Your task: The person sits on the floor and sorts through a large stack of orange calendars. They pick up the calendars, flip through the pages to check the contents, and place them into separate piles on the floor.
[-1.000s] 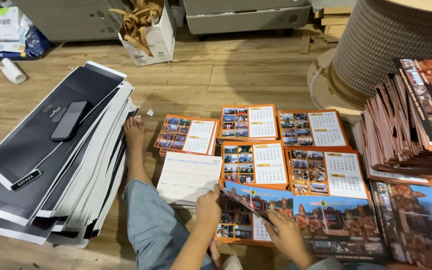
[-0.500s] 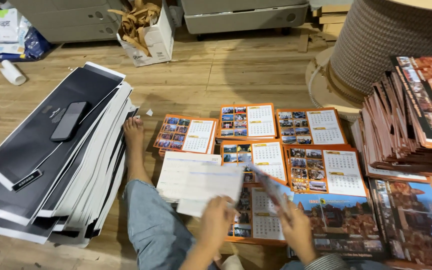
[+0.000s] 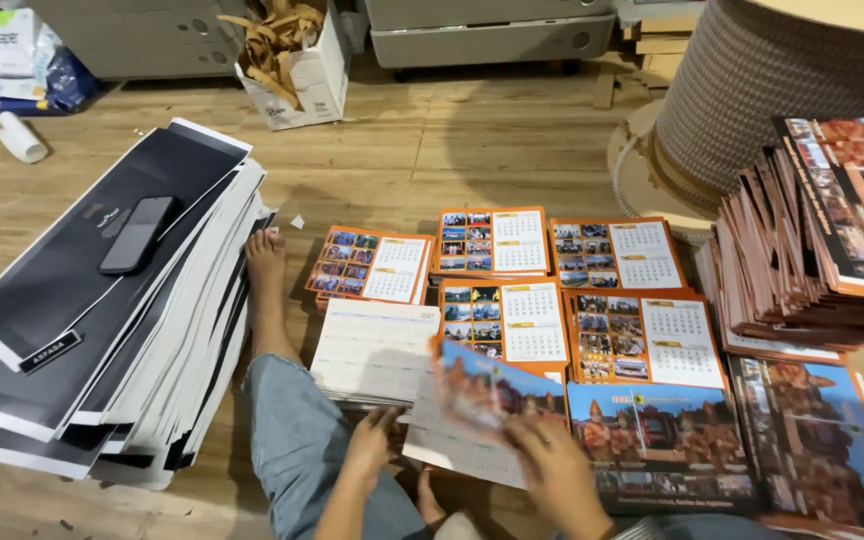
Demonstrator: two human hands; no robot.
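I sit on a wooden floor with my bare foot [image 3: 266, 262] stretched out. My left hand [image 3: 372, 445] and my right hand [image 3: 552, 470] both grip a loose calendar sheet [image 3: 467, 410], which is blurred and tilted above the floor. Its upper side shows a colourful picture. Under and beyond it lie several low piles of orange calendar pages [image 3: 537, 320] in rows, and a pale printed pile [image 3: 372, 350] sits just beyond my left hand. A cover pile with a temple picture [image 3: 657, 440] lies beside my right hand.
A big slanted stack of black and white sheets [image 3: 102, 330] fills the left, with a dark phone [image 3: 138, 234] on top. A fanned stack of printed sheets [image 3: 812, 250] rises at right by a large ribbed roll [image 3: 752, 90]. A box of cardboard scraps [image 3: 297, 60] stands far back.
The sheet in my hands has been turned over and brought lower toward me; earlier its pale side faced up near the white pile, now the picture side shows.
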